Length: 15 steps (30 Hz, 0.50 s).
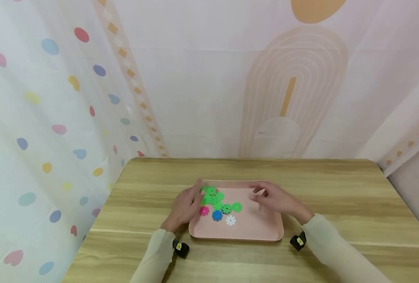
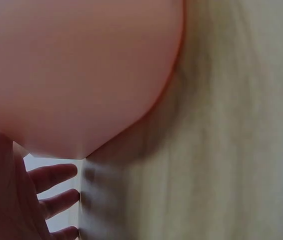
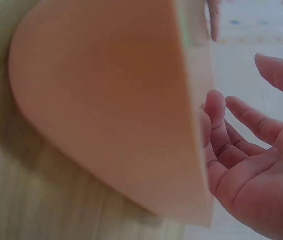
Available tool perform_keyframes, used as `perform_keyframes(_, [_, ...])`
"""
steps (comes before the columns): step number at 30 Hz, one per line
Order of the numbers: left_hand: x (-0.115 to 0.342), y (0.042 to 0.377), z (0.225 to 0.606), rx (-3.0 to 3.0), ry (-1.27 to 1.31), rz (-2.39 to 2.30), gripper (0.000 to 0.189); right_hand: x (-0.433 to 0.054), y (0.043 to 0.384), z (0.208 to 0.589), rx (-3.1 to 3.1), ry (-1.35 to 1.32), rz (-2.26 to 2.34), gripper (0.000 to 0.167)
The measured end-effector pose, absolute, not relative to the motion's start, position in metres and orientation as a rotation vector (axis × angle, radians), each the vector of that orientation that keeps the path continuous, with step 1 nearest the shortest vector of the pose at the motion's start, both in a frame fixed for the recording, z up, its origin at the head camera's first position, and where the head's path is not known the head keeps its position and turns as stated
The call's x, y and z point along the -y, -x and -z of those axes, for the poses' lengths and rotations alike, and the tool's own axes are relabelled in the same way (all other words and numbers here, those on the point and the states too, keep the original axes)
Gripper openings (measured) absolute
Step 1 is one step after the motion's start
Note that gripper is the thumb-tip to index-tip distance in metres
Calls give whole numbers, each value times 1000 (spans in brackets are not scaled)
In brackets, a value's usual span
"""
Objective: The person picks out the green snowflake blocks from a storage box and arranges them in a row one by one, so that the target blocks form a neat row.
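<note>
A pink tray (image 1: pixel 252 230) holds a heap of green snowflake discs (image 1: pixel 213 198) at its left side. A magenta disc (image 1: pixel 204 211), a blue disc (image 1: pixel 217 215) and a white disc (image 1: pixel 230 220) lie nearer its front. My left hand (image 1: pixel 186 206) is at the tray's left edge, thumb over the rim beside the green heap. In the left wrist view, its fingers (image 2: pixel 56 176) reach out along the tray's outer side. Over the right part of the tray, my right hand (image 1: pixel 274 198) has loosely bent fingers and nothing visible between them.
The tray lies on a wood-grain table (image 1: pixel 153 188). Behind it hangs a pale curtain (image 1: pixel 202 98) with printed shapes, and a dotted curtain (image 1: pixel 54 157) runs down the left. Both wrists carry small black cameras, one at the left wrist (image 1: pixel 181 249).
</note>
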State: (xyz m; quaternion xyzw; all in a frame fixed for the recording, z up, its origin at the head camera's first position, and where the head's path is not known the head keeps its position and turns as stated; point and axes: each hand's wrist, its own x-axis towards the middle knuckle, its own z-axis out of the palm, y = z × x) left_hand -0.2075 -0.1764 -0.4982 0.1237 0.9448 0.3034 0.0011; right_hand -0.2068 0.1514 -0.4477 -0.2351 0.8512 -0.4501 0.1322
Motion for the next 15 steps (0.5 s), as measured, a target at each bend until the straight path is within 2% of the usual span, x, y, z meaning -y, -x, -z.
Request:
perform_keyframes(5, [178,204,495,-2937,-336,-931,56,-128,209,457,-2397,676,1281,34])
perform_keyframes(11, [181,203,494,-2915,-298,-919,58,-103,208,457,-2457,440,1035,36])
perform_keyframes(15, [181,203,494,-2916,-296,-925,58,-99,208,455,-2420,371,988,41])
